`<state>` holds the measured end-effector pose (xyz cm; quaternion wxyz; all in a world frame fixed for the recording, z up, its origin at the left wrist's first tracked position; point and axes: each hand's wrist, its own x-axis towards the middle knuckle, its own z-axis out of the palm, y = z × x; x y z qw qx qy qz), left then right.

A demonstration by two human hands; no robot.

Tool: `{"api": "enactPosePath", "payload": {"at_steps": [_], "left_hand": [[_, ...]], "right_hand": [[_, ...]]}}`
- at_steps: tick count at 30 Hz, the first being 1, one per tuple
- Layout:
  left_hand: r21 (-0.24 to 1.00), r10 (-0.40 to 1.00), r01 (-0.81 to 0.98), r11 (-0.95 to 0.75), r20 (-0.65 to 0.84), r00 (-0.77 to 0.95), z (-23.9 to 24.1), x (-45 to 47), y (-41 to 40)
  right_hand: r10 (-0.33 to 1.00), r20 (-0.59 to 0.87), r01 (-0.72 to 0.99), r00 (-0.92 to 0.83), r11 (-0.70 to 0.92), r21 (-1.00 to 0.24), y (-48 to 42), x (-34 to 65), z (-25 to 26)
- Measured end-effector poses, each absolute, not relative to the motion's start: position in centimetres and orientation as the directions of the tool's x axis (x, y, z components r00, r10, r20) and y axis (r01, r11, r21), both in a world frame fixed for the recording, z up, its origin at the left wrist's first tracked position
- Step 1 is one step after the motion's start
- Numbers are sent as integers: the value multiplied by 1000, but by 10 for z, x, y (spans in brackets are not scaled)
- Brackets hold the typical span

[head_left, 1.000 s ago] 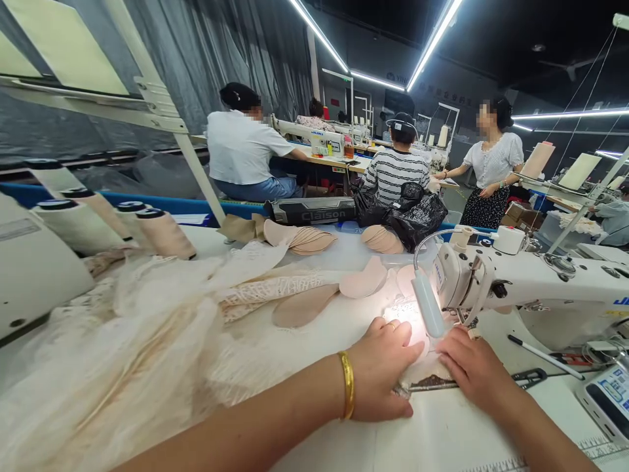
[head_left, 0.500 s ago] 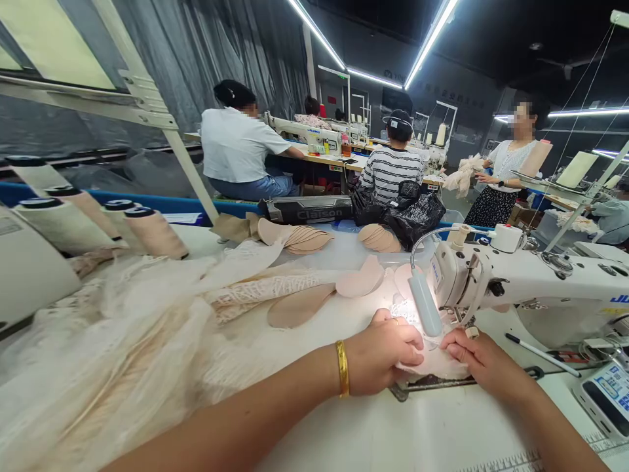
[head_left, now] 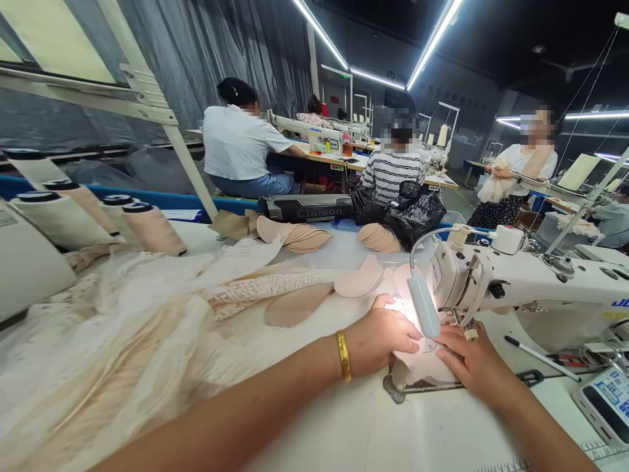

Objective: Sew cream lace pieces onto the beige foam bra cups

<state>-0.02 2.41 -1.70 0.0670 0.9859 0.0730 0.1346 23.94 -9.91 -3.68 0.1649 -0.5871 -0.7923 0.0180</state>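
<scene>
My left hand (head_left: pixel 382 337), with a gold bangle on its wrist, curls its fingers over a pale fabric piece (head_left: pixel 425 364) at the needle of a white sewing machine (head_left: pixel 521 285). My right hand (head_left: pixel 472 360) lies on the same piece from the right, fingers pressed flat against it. The machine's small lamp (head_left: pixel 425 303) shines on the cloth between both hands. The piece lies on the machine's metal plate (head_left: pixel 396 388).
A heap of cream lace fabric (head_left: pixel 128 341) covers the table's left. Beige foam cups (head_left: pixel 304 303) lie behind my hands. Thread cones (head_left: pixel 152 228) stand far left. A control panel (head_left: pixel 607 401) and a pen (head_left: pixel 540 351) sit right. Other people work at machines beyond; a black bag (head_left: pixel 415 216) rests at the table's back.
Both hands have slid the fabric piece forward toward the needle, and my left fingers have curled tighter. A standing person in the background walked right carrying cloth.
</scene>
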Motion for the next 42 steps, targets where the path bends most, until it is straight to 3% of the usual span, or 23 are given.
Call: {"api": "enactPosePath", "payload": {"at_steps": [10, 17, 25, 31, 42], "left_hand": [[126, 174, 141, -982, 315, 933, -22, 2, 28], [119, 165, 132, -984, 337, 927, -32, 6, 32], [125, 169, 132, -983, 365, 915, -42, 9, 35], [100, 183, 158, -982, 337, 924, -42, 9, 33], [118, 204, 173, -978, 353, 913, -47, 8, 31]], "right_hand": [[953, 213, 944, -214, 258, -206, -97, 238, -42], [929, 261, 922, -263, 322, -217, -96, 239, -39], [852, 499, 855, -158, 370, -362, -103, 238, -33], [897, 438, 794, -54, 304, -526, -103, 238, -34], [894, 446, 779, -38, 306, -547, -106, 235, -32]]}}
